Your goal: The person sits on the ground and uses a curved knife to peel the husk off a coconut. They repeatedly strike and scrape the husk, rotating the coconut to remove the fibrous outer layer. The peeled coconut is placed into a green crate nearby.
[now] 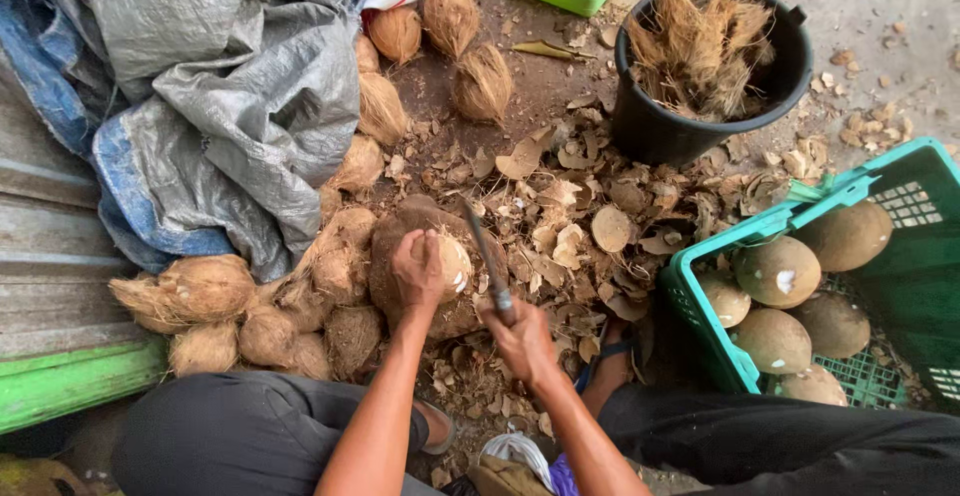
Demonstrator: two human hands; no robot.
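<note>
My left hand (418, 271) grips a partly peeled coconut (452, 264), holding it on a brown wooden block (400, 231) between my knees. The coconut shows pale flesh on its right side. My right hand (520, 336) is closed on the handle of a dark cleaver-like blade (484, 246), whose blade points up and away, right beside the coconut. Both forearms reach forward from the bottom of the head view.
Husked fibrous coconuts (200, 291) pile at the left and top centre. A green crate (700, 306) at the right holds several peeled coconuts (778, 271). A black bucket (660, 131) holds husk fibre. Shell chips (590, 226) litter the ground. A grey tarp (230, 76) lies at the upper left.
</note>
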